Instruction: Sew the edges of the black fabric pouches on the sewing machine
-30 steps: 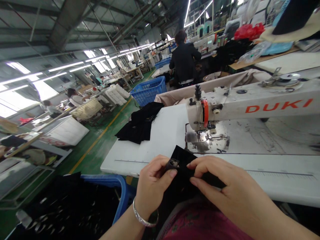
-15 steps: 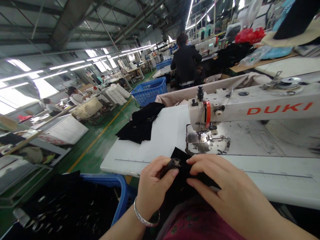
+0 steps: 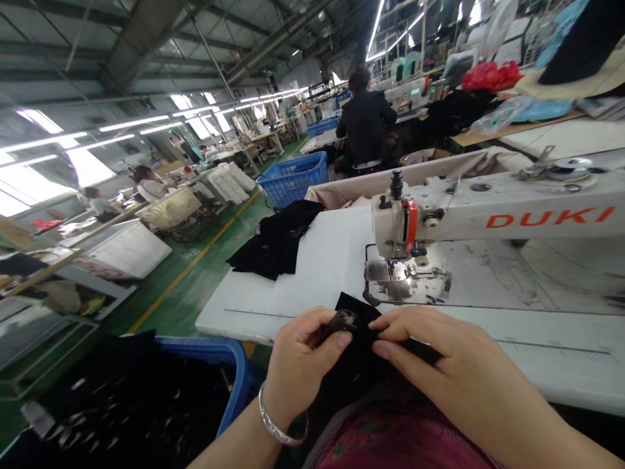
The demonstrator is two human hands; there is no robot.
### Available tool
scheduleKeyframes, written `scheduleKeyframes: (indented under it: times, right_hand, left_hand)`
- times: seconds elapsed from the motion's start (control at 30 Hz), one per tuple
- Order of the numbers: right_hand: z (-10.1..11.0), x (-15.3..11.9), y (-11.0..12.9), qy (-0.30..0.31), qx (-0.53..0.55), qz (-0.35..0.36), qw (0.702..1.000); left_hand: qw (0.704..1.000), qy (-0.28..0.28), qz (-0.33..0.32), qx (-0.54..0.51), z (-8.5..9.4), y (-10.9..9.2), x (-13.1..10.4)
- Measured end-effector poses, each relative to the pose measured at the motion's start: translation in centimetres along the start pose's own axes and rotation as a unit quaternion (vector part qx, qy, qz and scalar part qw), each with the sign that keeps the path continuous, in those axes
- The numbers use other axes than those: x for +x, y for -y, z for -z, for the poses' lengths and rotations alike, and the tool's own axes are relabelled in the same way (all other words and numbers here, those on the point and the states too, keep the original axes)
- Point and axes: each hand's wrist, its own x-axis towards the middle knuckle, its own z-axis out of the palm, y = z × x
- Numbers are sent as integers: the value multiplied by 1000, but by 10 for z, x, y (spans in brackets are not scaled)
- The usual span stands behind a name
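My left hand point(image 3: 305, 355), with a silver bangle at the wrist, is closed around a small dark tubular tool point(image 3: 346, 318) whose end faces up. Black fabric point(image 3: 361, 365) lies under both hands at the table's front edge, one corner reaching onto the white top. My right hand point(image 3: 424, 345) pinches this fabric between thumb and fingers, just right of the tool. Behind the hands stands a sewing machine point(image 3: 488, 212), its metal needle plate point(image 3: 420, 280) bare.
Folded black pieces point(image 3: 273, 244) lie on the left of the white table point(image 3: 332, 251). A blue basket point(image 3: 239, 365) of dark pieces is at lower left, another blue basket point(image 3: 295, 176) beyond the table. A person in dark clothes point(image 3: 366, 120) sits ahead, facing away.
The right hand has shifted slightly right, and its thumb and fingertips are closer together on the fabric. The left hand still holds the dark tool. The view has moved a little.
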Motion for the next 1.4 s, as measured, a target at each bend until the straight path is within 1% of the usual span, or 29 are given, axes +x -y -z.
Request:
scheduleKeyframes:
  times: [0.13, 0.23, 0.3, 0.33, 0.37, 0.43, 0.5, 0.57, 0.6, 0.63, 0.67, 0.7, 0.77, 0.8, 0.87, 0.93, 1.0, 1.03, 1.07, 1.13, 1.3, 1.4]
  right_hand:
    - [1, 4, 3, 28, 10, -57, 998]
    - [0, 6, 3, 56, 0, -91, 994]
    - [0, 6, 4, 87, 0, -92, 992]
    - [1, 6, 6, 103, 9, -80, 991]
    - [2, 6, 9, 115, 23, -56, 992]
    - [2, 5, 15, 126, 67, 17, 990]
    - [0, 2, 16, 127, 113, 87, 982]
    - [-10, 0, 5, 134, 138, 114, 975]
    - [-18, -1, -5, 139, 134, 111, 975]
    - [-26, -1, -19, 141, 116, 110, 977]
    - [-36, 0, -35, 136, 78, 111, 981]
    - [-45, 2, -52, 126, 21, 116, 985]
    - [-57, 11, -84, 99, -120, 157, 975]
    - [-60, 17, -99, 89, -161, 163, 969]
    - [-57, 34, -122, 69, -209, 161, 962]
    - [-46, 50, -139, 55, -229, 156, 959]
    - [-33, 60, -151, 51, -242, 163, 955]
    - [-27, 62, -156, 53, -245, 170, 953]
    - [-23, 61, -160, 56, -245, 179, 951]
    - [-18, 54, -166, 58, -242, 193, 949]
    - [-18, 38, -171, 47, -225, 201, 952]
    - [-19, 39, -168, 46, -220, 197, 954]
  left_hand:
    - [997, 20, 40, -60, -2, -1, 0]
    - [996, 31, 53, -64, -3, 0, 2]
    - [995, 47, 66, -58, 2, -3, 6]
    - [993, 65, 79, -60, 6, -6, 9]
    - [989, 92, 95, -64, 13, -11, 14]
    - [978, 168, 114, -56, 28, -23, 27]
    - [963, 252, 94, 8, 41, -31, 45]
    - [940, 318, 42, 117, 45, -27, 65]
    - [924, 339, 12, 175, 42, -19, 76]
    - [911, 344, -16, 229, 35, -8, 87]
    - [897, 336, -44, 284, 26, 6, 98]
    - [894, 318, -57, 309, 15, 22, 109]
    - [896, 274, -78, 340, -13, 52, 132]
    - [899, 245, -90, 353, -27, 64, 144]
    - [903, 182, -112, 373, -54, 82, 168]
    - [906, 133, -129, 382, -77, 91, 189]
    - [907, 109, -143, 380, -94, 94, 203]
    - [908, 104, -150, 377, -100, 95, 205]
    - [909, 102, -156, 373, -103, 96, 204]
    - [910, 106, -171, 364, -105, 97, 194]
    - [902, 156, -231, 331, -93, 100, 152]
    - [889, 176, -276, 320, -88, 102, 145]
